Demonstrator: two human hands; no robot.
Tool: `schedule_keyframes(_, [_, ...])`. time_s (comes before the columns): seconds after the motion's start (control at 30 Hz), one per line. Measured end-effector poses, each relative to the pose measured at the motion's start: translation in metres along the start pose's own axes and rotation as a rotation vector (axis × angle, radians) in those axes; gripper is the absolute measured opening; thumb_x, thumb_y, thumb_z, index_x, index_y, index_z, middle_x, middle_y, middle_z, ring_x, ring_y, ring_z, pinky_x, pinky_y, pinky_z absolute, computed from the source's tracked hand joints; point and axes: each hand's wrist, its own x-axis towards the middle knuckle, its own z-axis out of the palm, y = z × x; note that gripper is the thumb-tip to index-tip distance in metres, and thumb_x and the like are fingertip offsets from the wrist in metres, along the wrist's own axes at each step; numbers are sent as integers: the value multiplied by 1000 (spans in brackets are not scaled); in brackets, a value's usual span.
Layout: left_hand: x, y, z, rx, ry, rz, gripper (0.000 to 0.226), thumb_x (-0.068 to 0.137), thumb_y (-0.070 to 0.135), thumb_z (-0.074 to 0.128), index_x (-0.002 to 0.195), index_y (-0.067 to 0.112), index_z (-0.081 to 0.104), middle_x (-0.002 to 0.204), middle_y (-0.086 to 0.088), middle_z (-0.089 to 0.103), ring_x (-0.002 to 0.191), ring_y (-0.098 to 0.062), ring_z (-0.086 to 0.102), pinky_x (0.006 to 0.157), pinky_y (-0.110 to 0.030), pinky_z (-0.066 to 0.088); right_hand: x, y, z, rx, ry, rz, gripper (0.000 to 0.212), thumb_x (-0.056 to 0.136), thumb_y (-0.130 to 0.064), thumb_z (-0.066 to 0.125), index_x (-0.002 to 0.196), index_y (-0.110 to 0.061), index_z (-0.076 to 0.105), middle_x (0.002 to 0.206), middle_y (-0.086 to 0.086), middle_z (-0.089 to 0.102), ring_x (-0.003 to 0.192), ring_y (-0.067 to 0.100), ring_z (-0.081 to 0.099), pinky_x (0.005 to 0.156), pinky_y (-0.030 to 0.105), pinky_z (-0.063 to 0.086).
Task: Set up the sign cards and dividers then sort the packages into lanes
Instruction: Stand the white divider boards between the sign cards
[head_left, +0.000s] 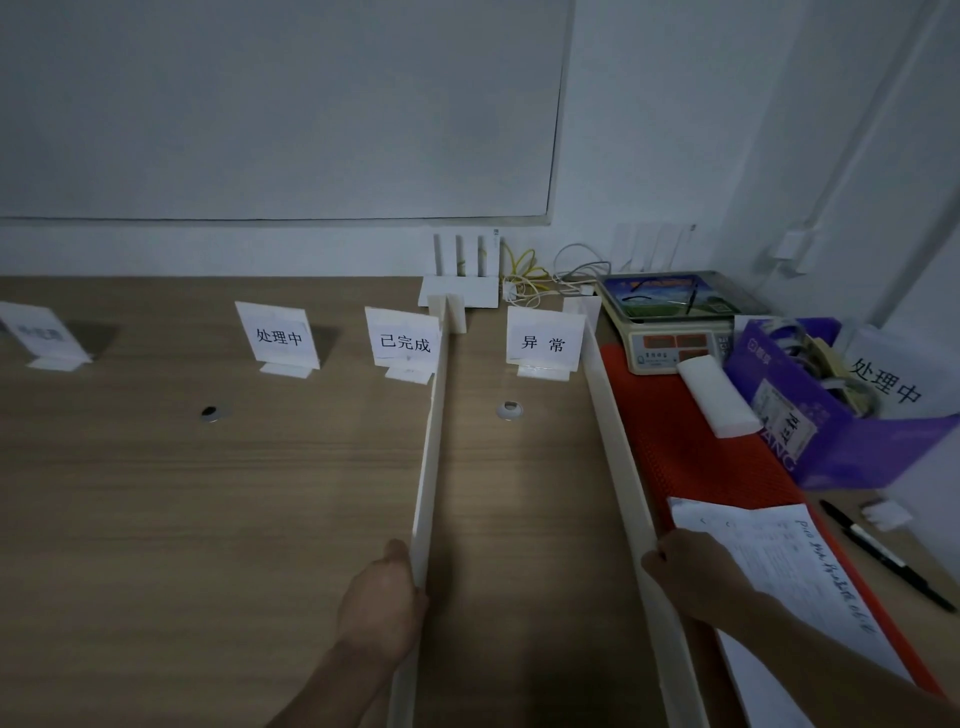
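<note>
A: Sign cards?

B: Four stand along the back of the bench (208, 493): a blurred card (41, 335) at far left, then the 处理中 card (279, 335), the 已完成 card (404, 340) and the 异常 card (543, 340). All face the person so that each lane can be read from the near end.

A: Dividers?

B: There are two, both on edge, running from the back of the bench to the lower edge of the frame. The left divider (435, 441) passes just right of the 已完成 card. The right divider (610, 431) runs between the 异常 card and the red mat (691, 452). Together they wall off the 异常 lane.

A: Hands?

B: The left hand (382, 597) is clamped on the near end of the left divider, thumb on its left face, fingers hidden behind. The right hand (685, 569) has its fingers curled onto the top edge of the right divider. My guess is that gripping the near ends lets the person square the strips and keep them upright.

A: Packages?

B: None are in the lanes. A purple mailer bag (810, 415) sits at the right of the frame, beside the scale (670, 332). Sorting has not begun.
</note>
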Motion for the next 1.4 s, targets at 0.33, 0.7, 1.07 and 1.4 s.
schedule_keyframes(0.33, [-2,-2,4,-12,-2,-8,31,90,28,55,114,11,43,114,-10,67,110,-32,64,86,-37,48,-3,4,-5,-5,-30,-1,23,101,-30,56,83,-19,64,71,-4,64,57,4,59,54,15,47])
schedule_keyframes(0.7, [-8,0,2,-44,-14,-22,28,88,28,56,99,17,32,112,-10,68,108,-31,65,84,-36,49,-5,12,-9,-38,-39,-1,24,100,-31,58,81,-17,65,67,-4,63,52,2,59,52,14,45])
schedule_keyframes(1.07, [-13,2,7,-53,12,-38,38,88,33,56,115,13,39,112,-9,70,109,-31,65,83,-36,49,-14,9,-17,-57,-48,6,31,101,-42,55,82,-19,63,69,-5,65,55,3,62,55,15,50])
schedule_keyframes(1.4, [-16,6,7,-71,-3,-59,44,87,38,59,119,13,40,114,-9,69,109,-32,65,85,-36,50,-21,6,-24,-66,-45,-3,30,101,-48,54,80,-26,54,75,-7,65,64,2,66,58,14,50])
